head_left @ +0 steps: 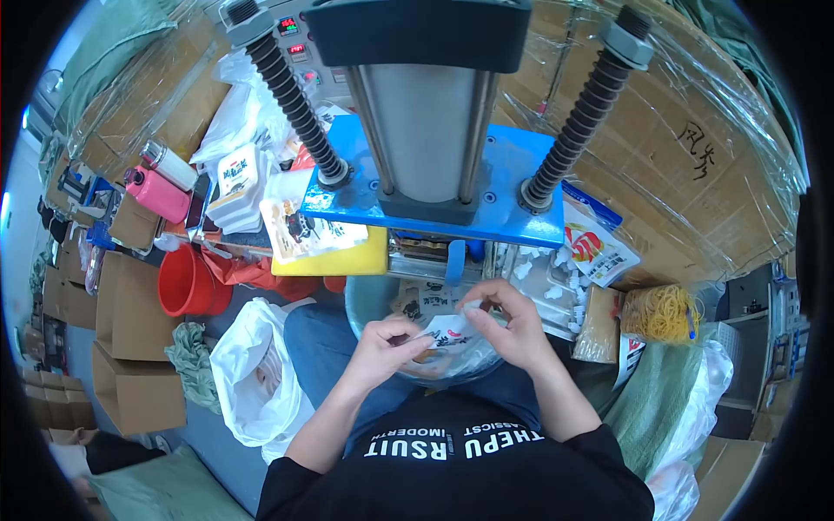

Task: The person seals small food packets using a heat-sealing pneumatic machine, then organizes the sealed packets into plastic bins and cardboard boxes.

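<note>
A small white printed packet [448,332] is held between both hands, above a round tub [358,304] between the knees. My left hand [389,349] pinches its left edge with thumb and fingers. At its upper right corner, my right hand [506,323] is closed on the packet. More printed packets [427,298] lie inside the tub. Just beyond the hands stands a press with a blue plate [512,221], a grey cylinder and two springs. A yellow block [334,256] with a printed pouch [304,230] on it sits left of the press.
On the left are a red bucket [187,282], a white bag [252,365], a pink bottle [158,194] and a stack of white packets [239,178]. To the right are yellow rubber bands [658,314], a printed pouch [599,252] and a large carton [695,208].
</note>
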The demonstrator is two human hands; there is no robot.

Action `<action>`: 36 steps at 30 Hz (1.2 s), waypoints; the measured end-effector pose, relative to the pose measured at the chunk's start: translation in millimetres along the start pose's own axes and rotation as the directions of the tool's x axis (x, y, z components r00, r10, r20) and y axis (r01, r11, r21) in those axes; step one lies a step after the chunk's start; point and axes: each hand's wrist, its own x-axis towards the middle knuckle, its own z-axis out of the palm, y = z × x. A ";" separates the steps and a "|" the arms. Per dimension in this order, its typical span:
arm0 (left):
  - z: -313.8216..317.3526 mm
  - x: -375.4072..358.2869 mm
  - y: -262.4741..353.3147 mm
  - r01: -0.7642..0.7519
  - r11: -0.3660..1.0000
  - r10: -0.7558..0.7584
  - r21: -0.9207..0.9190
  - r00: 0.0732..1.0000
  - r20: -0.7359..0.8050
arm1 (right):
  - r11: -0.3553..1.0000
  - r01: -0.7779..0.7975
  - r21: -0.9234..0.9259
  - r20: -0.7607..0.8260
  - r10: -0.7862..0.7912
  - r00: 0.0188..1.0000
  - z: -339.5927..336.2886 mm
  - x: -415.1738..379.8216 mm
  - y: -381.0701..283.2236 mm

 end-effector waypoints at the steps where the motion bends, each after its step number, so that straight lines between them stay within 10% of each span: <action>1: 1.7 -2.1 -10.6 0.004 1.000 -0.004 0.001 1.000 -0.007 | 0.985 -0.008 0.171 -0.083 0.022 0.996 6.5 -4.1 8.4; 3: 9.0 -2.3 -26.3 0.200 0.959 -0.201 -0.200 0.979 0.015 | 0.977 -0.104 0.185 -0.075 0.120 0.990 7.1 -7.2 9.9; 11: -0.8 58.8 -22.0 0.104 0.848 -0.253 -0.520 0.941 -0.224 | 0.961 -0.206 -0.184 -0.305 0.144 0.941 -54.5 -2.8 10.6; 17: 0.3 68.0 -28.3 0.044 0.823 -0.250 -0.567 0.923 -0.292 | 0.701 -0.010 -0.713 -0.256 -0.247 0.934 -53.1 0.0 52.5; 20: -27.4 68.5 -36.0 0.167 0.939 -0.212 -0.301 0.969 -0.123 | 0.792 -0.074 -0.607 -0.421 -0.241 0.875 -51.8 8.6 50.0; 22: -50.1 65.7 -10.8 -0.066 0.956 0.176 0.286 0.910 -0.376 | 0.828 -0.115 -0.549 -0.451 -0.178 0.875 -59.9 11.1 41.5; 25: -95.7 60.3 11.0 -0.015 0.323 0.753 0.946 0.610 -0.248 | 0.844 -0.068 -0.531 -0.401 -0.180 0.898 -69.7 4.3 43.2; 26: -109.2 53.1 -20.6 -0.068 0.382 0.608 0.922 0.770 -0.195 | 0.852 -0.032 -0.522 -0.358 -0.184 0.916 -72.2 2.2 43.7; 28: -109.9 32.1 -36.1 -0.153 0.131 0.606 0.980 0.795 0.043 | 0.893 -0.054 -0.446 -0.374 -0.132 0.918 -72.1 -4.6 53.4; 36: -95.8 50.0 -8.7 -0.131 0.536 0.649 0.834 0.695 -0.309 | 0.954 -0.140 0.265 -0.352 0.231 0.907 -39.8 -4.6 26.0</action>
